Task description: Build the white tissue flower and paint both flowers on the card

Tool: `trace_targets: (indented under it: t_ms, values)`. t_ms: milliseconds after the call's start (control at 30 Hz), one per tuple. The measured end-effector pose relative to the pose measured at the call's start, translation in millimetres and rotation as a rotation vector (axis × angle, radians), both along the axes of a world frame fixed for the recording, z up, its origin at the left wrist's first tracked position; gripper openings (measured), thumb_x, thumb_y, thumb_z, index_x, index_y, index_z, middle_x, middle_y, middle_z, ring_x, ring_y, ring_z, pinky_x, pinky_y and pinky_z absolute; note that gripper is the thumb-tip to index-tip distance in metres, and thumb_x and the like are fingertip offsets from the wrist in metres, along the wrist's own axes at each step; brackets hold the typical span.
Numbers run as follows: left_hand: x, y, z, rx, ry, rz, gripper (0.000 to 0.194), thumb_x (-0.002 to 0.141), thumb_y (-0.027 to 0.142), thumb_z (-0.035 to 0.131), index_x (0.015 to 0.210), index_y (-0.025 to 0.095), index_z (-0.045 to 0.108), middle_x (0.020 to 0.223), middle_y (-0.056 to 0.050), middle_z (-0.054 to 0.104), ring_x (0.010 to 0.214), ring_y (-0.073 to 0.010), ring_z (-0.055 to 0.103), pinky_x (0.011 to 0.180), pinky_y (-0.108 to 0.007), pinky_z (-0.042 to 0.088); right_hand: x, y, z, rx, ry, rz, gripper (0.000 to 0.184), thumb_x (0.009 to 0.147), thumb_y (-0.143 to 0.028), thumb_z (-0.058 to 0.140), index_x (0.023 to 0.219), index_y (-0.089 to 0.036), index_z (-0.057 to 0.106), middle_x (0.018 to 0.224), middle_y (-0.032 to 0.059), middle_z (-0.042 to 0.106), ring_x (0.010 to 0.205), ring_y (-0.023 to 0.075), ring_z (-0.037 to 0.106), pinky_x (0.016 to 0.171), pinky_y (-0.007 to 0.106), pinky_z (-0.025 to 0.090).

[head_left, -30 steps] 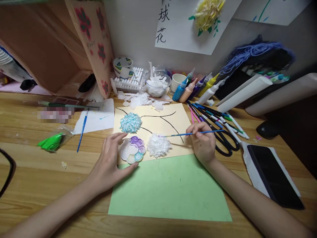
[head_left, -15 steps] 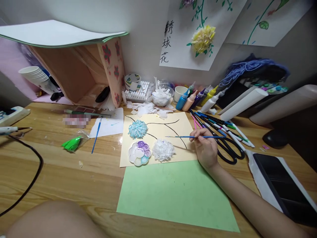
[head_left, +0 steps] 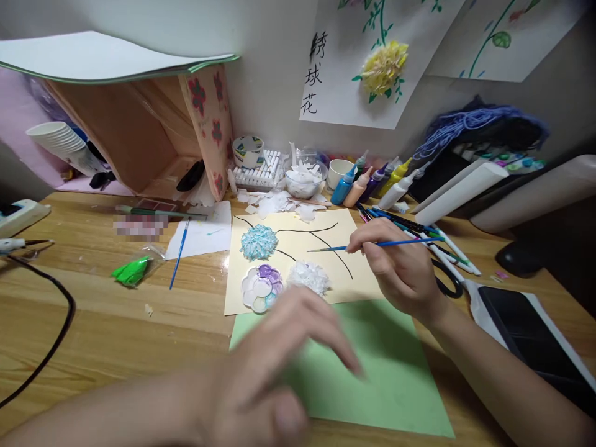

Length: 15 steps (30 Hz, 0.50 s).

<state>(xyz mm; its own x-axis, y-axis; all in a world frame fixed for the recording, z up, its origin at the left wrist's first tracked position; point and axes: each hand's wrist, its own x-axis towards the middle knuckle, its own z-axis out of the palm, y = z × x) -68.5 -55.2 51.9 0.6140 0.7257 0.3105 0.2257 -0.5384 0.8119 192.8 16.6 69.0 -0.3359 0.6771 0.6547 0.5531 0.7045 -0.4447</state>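
My right hand (head_left: 403, 267) pinches a thin blue paintbrush (head_left: 372, 244), held level above the cream sheet (head_left: 298, 245) with black branch lines. On that sheet lie a blue paper flower (head_left: 258, 242), a white paper flower (head_left: 308, 276) and a flower-shaped paint palette (head_left: 261, 287). My left hand (head_left: 284, 347) is close to the camera and blurred, fingers stretched out over the green sheet (head_left: 372, 379), holding nothing.
Paint bottles (head_left: 367, 180), markers (head_left: 419, 230), black scissors (head_left: 449, 282) and a dark tablet (head_left: 531, 329) lie right. A bowl of paper scraps (head_left: 303, 180), tape roll (head_left: 248, 151) and a cardboard box (head_left: 139, 130) stand behind. A second brush (head_left: 179, 253), green bag (head_left: 130, 271) and black cable (head_left: 51, 347) are left.
My left hand left the palette, dropped out of view, then rose into view over the green sheet. My right hand lifted the brush slightly up and left. The view tilted upward.
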Motion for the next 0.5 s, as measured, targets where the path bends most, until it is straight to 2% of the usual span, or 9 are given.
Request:
trace_targets:
  t_ms: [67, 100, 133, 200, 300, 500]
  values:
    - [-0.3, 36.4, -8.3, 0.032, -0.103, 0.084, 0.039, 0.093, 0.052, 0.026, 0.096, 0.025, 0.053, 0.086, -0.005, 0.055, 0.082, -0.0216, 0.051, 0.075, -0.036, 0.043, -3.8, 2.7, 2.3, 0.022, -0.051, 0.015, 0.016, 0.087, -0.011, 0.041, 0.085, -0.020, 0.053, 0.073, 0.0024, 0.057, 0.069, 0.0161, 0.054, 0.066, 0.031, 0.043]
    - [-3.0, 50.3, -15.9, 0.063, -0.128, 0.205, 0.033, 0.094, 0.046, 0.027, 0.091, 0.024, 0.052, 0.083, -0.004, 0.053, 0.080, -0.0202, 0.049, 0.072, -0.034, 0.041, -5.3, 3.6, 1.9, 0.027, -0.067, 0.024, 0.015, 0.086, -0.010, 0.040, 0.085, -0.020, 0.053, 0.072, 0.0023, 0.057, 0.068, 0.0158, 0.054, 0.066, 0.031, 0.043]
    - [-7.0, 61.0, -24.6, 0.074, -0.123, 0.323, 0.030, 0.095, 0.041, 0.027, 0.087, 0.023, 0.050, 0.081, -0.003, 0.051, 0.077, -0.0190, 0.048, 0.070, -0.032, 0.040, -6.5, 4.3, 0.7, 0.029, -0.079, 0.036, 0.016, 0.085, -0.009, 0.040, 0.085, -0.019, 0.052, 0.072, 0.0024, 0.057, 0.068, 0.0155, 0.054, 0.066, 0.031, 0.043]
    - [-15.8, 73.2, -41.1, 0.034, -0.019, 0.419, 0.033, 0.096, 0.035, 0.025, 0.079, 0.022, 0.048, 0.074, -0.002, 0.048, 0.069, -0.0175, 0.046, 0.064, -0.031, 0.037, -7.6, 5.0, -2.8, 0.028, -0.087, 0.057, 0.016, 0.084, -0.008, 0.040, 0.084, -0.019, 0.052, 0.072, 0.0027, 0.057, 0.068, 0.0153, 0.054, 0.065, 0.030, 0.044]
    - [-23.1, 77.7, -54.3, -0.049, 0.120, 0.471, 0.039, 0.097, 0.032, 0.021, 0.065, 0.022, 0.042, 0.060, 0.001, 0.043, 0.057, -0.0157, 0.043, 0.057, -0.031, 0.034, -6.6, 5.8, -8.9, 0.011, -0.091, 0.073, 0.016, 0.083, -0.007, 0.040, 0.083, -0.019, 0.051, 0.072, 0.0028, 0.056, 0.067, 0.0154, 0.054, 0.063, 0.030, 0.044]
    - [-20.5, 81.0, -55.5, -0.230, 0.170, 0.477, 0.043, 0.097, 0.036, 0.021, 0.059, 0.023, 0.037, 0.052, 0.002, 0.040, 0.050, -0.0151, 0.040, 0.053, -0.031, 0.031, -1.9, 9.3, -18.6, -0.044, -0.059, 0.063, 0.016, 0.081, -0.008, 0.041, 0.082, -0.020, 0.051, 0.071, 0.0025, 0.056, 0.067, 0.0157, 0.054, 0.063, 0.031, 0.044]
